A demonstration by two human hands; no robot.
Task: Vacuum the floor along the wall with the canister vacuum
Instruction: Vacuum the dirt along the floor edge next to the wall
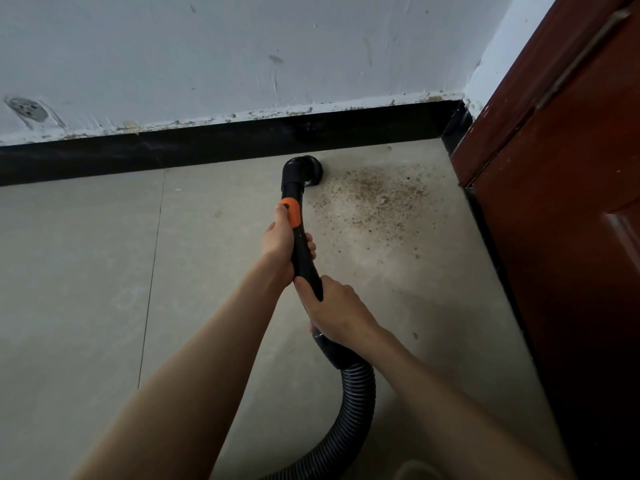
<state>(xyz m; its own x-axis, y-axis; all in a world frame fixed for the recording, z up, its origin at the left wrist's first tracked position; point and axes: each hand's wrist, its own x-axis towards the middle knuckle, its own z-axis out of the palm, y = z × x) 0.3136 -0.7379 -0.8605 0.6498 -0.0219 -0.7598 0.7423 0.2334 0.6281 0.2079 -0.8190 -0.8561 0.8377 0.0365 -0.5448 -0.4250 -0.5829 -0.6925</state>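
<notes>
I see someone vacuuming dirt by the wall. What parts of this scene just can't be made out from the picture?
All in the head view:
- Canister body: out of frame; the ribbed hose runs off the bottom edge.
- Handle under the left hand and right hand: covered by the fingers.
- Brush nozzle underside: faces the floor, so contact is hidden.
- Brown door: cut off at the right edge.

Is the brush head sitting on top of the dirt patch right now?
No, the brush head sits by the baseboard, left of the dirt patch.

black ribbed hose (356,407), orange button (292,210), white wall (207,46), red-brown door (561,168)
</notes>
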